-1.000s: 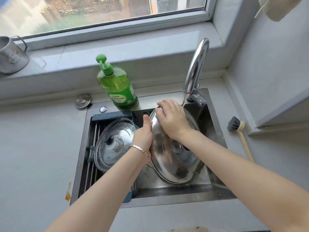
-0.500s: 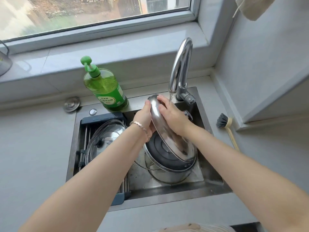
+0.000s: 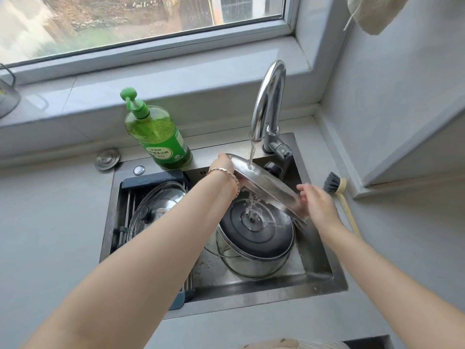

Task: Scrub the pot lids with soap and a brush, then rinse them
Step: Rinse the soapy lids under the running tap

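A steel pot lid (image 3: 264, 182) tilts under the running faucet (image 3: 266, 104), and water runs off it into the sink. My left hand (image 3: 222, 165) grips its upper far rim. My right hand (image 3: 315, 202) has straight fingers that touch the lid's lower right edge. Below it, a dark lid (image 3: 254, 235) lies on a steel pot (image 3: 251, 265) in the basin. A glass lid (image 3: 156, 207) rests on the drain rack at the left. The green soap bottle (image 3: 158, 137) stands behind the sink. The brush (image 3: 337, 190) lies on the counter at the right.
The sink (image 3: 327, 280) is set in a grey counter under a window sill. A round metal plug (image 3: 107, 159) lies on the counter left of the bottle. A blue-framed drain rack (image 3: 151, 178) fills the sink's left part. A cloth (image 3: 372, 11) hangs top right.
The steel lid has been turned to a flatter tilt under the stream. My right hand slid from its upper face down to the lower right edge. My left hand stays on the upper rim.
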The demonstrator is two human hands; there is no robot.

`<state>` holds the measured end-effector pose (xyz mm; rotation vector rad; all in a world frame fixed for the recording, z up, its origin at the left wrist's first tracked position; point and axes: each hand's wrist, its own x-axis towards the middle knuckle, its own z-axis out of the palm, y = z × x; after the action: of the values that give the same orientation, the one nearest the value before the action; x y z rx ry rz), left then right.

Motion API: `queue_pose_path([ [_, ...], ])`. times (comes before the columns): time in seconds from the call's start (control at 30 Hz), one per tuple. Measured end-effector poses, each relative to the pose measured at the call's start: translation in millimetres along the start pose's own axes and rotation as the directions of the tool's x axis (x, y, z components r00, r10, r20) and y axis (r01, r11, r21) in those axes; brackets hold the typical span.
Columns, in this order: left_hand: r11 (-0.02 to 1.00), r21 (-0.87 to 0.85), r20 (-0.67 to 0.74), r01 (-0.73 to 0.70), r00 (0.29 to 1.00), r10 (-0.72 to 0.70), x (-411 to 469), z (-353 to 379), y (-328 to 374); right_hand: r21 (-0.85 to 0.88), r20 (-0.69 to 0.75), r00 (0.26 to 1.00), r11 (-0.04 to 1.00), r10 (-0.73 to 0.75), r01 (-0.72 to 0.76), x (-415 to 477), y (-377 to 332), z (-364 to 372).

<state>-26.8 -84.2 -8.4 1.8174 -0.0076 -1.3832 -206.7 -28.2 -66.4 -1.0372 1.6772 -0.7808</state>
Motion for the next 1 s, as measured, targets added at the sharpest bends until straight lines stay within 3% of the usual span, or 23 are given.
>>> queue_pose_path([
  [0.07,0.999,0.032,0.047,0.001,0.999,-0.002,-4,9,0,0.046,0.043,0.982,0.981,0.186,-0.188,9,15,-5],
  [0.17,0.998,0.058,0.136,0.0,0.991,-0.008,-9,20,-3,0.19,0.185,0.879,0.862,0.439,-0.47,18,24,-8],
  [0.27,0.999,0.038,0.185,-0.028,0.983,0.02,-11,10,-10,0.273,0.291,0.777,0.73,0.559,-0.627,25,28,-10],
  [0.37,1.0,0.008,0.193,-0.001,0.981,-0.001,-5,-17,-16,0.236,0.411,0.672,0.64,0.616,-0.731,27,36,-3],
  [0.5,1.0,0.015,0.131,0.004,0.991,-0.005,9,-67,-17,0.116,0.533,0.635,0.695,0.559,-0.71,16,39,25],
  [0.67,0.999,0.019,0.011,0.026,1.0,-0.026,25,-145,-26,0.003,0.555,0.667,0.8,0.497,-0.6,-15,31,64],
  [0.8,0.997,-0.016,0.063,0.076,0.995,-0.074,20,-187,-29,-0.085,0.562,0.65,0.818,0.511,-0.569,-34,21,78],
  [1.0,0.999,-0.034,0.158,0.005,0.987,0.0,7,-213,-18,-0.083,0.492,0.767,0.899,0.412,-0.43,-49,-13,83],
])
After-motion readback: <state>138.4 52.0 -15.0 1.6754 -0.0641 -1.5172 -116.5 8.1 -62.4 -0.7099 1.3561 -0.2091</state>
